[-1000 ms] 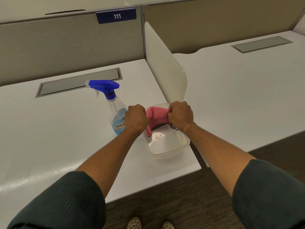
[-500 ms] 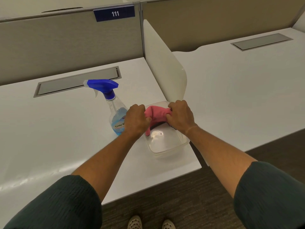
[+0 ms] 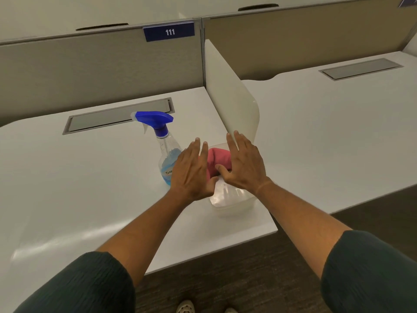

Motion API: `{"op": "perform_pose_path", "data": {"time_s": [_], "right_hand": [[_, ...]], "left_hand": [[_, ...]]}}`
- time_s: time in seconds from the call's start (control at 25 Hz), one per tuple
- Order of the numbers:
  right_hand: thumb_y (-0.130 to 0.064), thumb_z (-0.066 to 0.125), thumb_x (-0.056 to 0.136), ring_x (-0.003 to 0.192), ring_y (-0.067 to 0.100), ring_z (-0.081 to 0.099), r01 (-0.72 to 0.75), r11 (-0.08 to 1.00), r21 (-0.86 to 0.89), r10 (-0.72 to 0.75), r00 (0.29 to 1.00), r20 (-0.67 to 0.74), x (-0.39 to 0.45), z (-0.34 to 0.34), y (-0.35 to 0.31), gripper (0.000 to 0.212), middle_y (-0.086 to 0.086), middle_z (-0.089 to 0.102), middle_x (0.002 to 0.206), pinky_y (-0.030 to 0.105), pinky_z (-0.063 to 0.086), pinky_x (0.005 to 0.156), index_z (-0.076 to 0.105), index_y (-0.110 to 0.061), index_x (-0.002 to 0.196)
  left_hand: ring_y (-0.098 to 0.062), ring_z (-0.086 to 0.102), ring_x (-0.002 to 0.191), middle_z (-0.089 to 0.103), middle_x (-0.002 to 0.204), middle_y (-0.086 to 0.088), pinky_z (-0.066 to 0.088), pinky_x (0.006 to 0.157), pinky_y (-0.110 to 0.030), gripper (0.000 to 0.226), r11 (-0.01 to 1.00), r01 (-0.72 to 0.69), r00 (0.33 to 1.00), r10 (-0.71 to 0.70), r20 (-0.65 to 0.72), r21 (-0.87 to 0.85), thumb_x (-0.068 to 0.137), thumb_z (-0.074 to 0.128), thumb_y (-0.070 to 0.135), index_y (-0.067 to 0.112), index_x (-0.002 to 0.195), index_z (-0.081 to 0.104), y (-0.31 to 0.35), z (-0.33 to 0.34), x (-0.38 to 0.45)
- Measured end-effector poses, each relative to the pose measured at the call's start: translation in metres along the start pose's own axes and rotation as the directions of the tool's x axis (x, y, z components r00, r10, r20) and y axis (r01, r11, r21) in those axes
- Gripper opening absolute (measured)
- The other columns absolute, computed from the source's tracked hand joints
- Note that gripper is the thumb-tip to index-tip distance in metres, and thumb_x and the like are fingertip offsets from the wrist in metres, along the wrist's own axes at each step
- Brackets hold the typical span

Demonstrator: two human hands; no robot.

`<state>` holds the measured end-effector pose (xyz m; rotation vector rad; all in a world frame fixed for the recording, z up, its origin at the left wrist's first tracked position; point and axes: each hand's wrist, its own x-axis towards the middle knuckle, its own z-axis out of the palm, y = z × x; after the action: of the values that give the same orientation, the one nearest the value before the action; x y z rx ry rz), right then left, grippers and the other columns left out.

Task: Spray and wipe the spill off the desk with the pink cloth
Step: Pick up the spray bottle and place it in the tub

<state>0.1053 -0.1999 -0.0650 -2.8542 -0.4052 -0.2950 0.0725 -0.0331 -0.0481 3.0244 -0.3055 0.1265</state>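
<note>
1. Both hands have let go of the pink cloth (image 3: 220,161): half a second ago each was curled round it, and now the fingers are straight and lifted above it.
2. Fingers of the left hand (image 3: 191,171) are extended and slightly spread, pointing toward twelve o'clock; its thumb is tucked low by the cloth, though whether it touches cannot be told.
3. Fingers of the right hand (image 3: 244,163) are also straight and close together, while its thumb reaches toward nine o'clock onto the cloth's near edge.
4. One pink cloth, bunched, lies in the far end of one clear plastic container (image 3: 232,199), between the two hands; the container's near end shows only its clear bottom.
5. One spray bottle (image 3: 167,152) with a blue trigger head stands upright at nine o'clock of the container, just beside the left hand, holding a little blue liquid.
6. All of this sits on the white desk (image 3: 79,177), near its right edge.
7. One white divider (image 3: 230,102) rises at twelve o'clock of the container.
8. One blue plate marked 111 (image 3: 169,31) sits on the partition behind.
9. Two dark green sleeves (image 3: 74,285) frame the bottom corners.
</note>
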Motion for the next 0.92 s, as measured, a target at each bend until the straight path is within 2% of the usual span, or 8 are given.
{"op": "perform_pose_path", "data": {"time_s": [0.24,0.4,0.48,0.6,0.72,0.92], "right_hand": [[-0.067,0.049,0.082,0.148,0.034,0.022,0.017,0.998,0.064,-0.017,1.000,-0.005,-0.008,-0.009,-0.019,0.098,0.015,0.020,0.162,0.045,0.025,0.117,0.017,-0.011,0.155],[-0.065,0.055,0.085,0.148,0.033,0.024,0.041,0.993,0.110,-0.040,0.999,-0.010,-0.010,-0.009,-0.036,0.096,0.010,0.019,0.163,0.042,0.022,0.117,0.016,-0.014,0.156],[-0.060,0.058,0.086,0.148,0.030,0.025,0.044,0.985,0.167,-0.045,0.999,0.003,-0.010,-0.009,-0.045,0.094,0.008,0.020,0.163,0.038,0.023,0.117,0.015,-0.015,0.156],[-0.052,0.064,0.087,0.144,0.027,0.032,0.037,0.960,0.276,-0.047,0.998,0.030,-0.007,-0.012,-0.060,0.089,0.006,0.027,0.160,0.035,0.029,0.115,0.020,-0.014,0.154],[-0.046,0.067,0.087,0.142,0.026,0.035,-0.003,0.930,0.366,-0.034,0.995,0.094,0.001,-0.012,-0.075,0.084,0.005,0.032,0.158,0.037,0.033,0.114,0.025,-0.015,0.153],[-0.036,0.075,0.084,0.129,0.024,0.052,-0.122,0.851,0.510,0.047,0.986,0.158,0.019,0.002,-0.093,0.072,0.006,0.051,0.146,0.038,0.043,0.107,0.043,-0.016,0.145]], "left_hand": [[-0.030,0.009,0.150,0.007,0.163,-0.010,-0.001,0.112,-0.039,0.100,1.000,-0.007,0.996,0.008,-0.092,0.011,0.081,0.052,0.066,0.015,0.154,0.006,-0.017,-0.002,-0.026],[-0.031,0.013,0.149,0.010,0.163,-0.010,0.009,0.117,-0.040,0.098,1.000,-0.026,0.993,0.028,-0.117,0.017,0.082,0.053,0.063,0.014,0.154,0.009,-0.035,-0.005,-0.045],[-0.033,0.027,0.145,0.023,0.160,-0.012,0.022,0.116,-0.041,0.095,0.999,-0.019,0.988,0.014,-0.155,-0.028,0.081,0.059,0.058,0.011,0.153,0.018,-0.045,-0.007,-0.054],[-0.032,0.049,0.128,0.046,0.146,-0.015,0.038,0.105,-0.035,0.086,0.976,0.022,0.974,-0.069,-0.214,-0.215,0.078,0.065,0.049,0.007,0.146,0.035,-0.062,-0.007,-0.062],[-0.028,0.056,0.117,0.055,0.135,-0.015,0.041,0.096,-0.027,0.074,0.881,0.073,0.950,-0.204,-0.235,-0.468,0.078,0.070,0.039,0.007,0.139,0.045,-0.081,-0.006,-0.060],[-0.016,0.059,0.106,0.059,0.130,-0.009,0.047,0.087,-0.022,0.066,0.681,0.247,0.915,-0.398,-0.066,-0.690,0.076,0.080,0.026,0.011,0.133,0.051,-0.108,-0.006,-0.042]]}}
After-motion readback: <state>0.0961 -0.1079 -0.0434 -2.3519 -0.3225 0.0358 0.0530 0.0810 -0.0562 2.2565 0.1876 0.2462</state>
